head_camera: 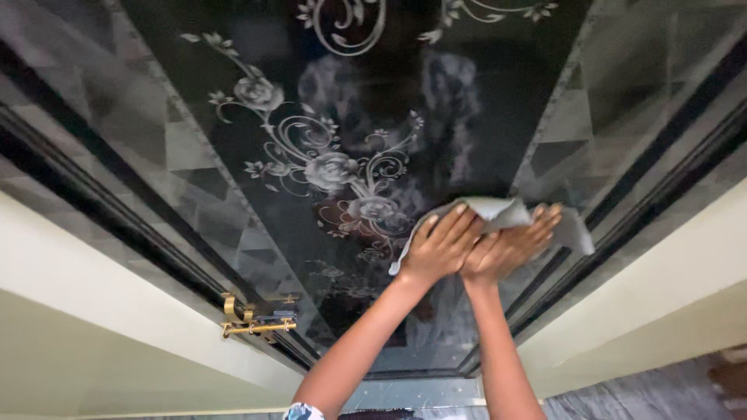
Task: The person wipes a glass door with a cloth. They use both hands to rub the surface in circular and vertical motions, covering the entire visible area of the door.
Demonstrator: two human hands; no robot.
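Dark etched glass door [350, 155] with pale flower scrolls is filling my view, cream wall either side. I am pressing a grey cloth [506, 214] flat on its right-centre with my left hand [440, 249] and right hand [506, 249], fingers spread. I judge wiping underway; next stroke needs steady pressure across the smears.

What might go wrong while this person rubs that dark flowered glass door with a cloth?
Both the left hand and the right hand press one grey cloth flat against the glass door, so hard leaning could strain the pane. The cloth hangs loose at its right edge and might slip from under the palms. The gold latch juts out low on the frame, where an arm could possibly catch on it.
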